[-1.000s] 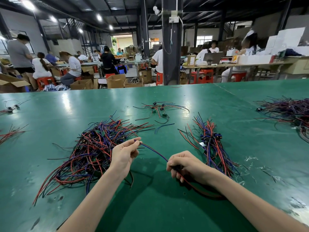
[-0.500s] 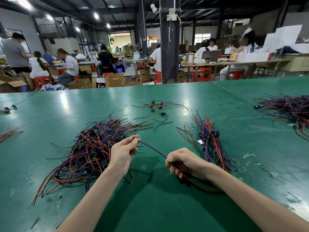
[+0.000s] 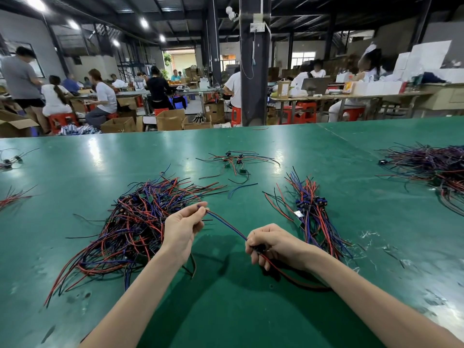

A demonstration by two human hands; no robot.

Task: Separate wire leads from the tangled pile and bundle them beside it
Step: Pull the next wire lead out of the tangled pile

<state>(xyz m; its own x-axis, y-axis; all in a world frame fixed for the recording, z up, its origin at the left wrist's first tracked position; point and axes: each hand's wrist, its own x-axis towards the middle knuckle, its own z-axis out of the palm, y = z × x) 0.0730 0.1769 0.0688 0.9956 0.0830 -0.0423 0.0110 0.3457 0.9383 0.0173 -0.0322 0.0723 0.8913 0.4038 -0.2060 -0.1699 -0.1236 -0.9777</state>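
the lead is a thin pair of wires, one blue and one red, stretched in a straight slanting line above the bench between the two hands. the left hand pinches its upper end between thumb and forefinger, the other fingers loosely curled below. the right hand is curled round the lower end, with something small and dark showing among its fingers; what it is cannot be told. from that hand a red tail runs on across the bench and under the right forearm.

just left of the left hand lies the pile, a loose tangle of red, blue and black wires with small dark connectors in it, its strands fanning toward the near left. right of the right hand lies the bundle, its wires running roughly parallel, connectors gathered near its middle.

further back, between pile and bundle, sits a small cluster of leads. a large heap lies at the far right, and a few wires at the left edge.

beyond the green bench stand a dark pillar, cardboard boxes and red stools, with people seated at other tables.
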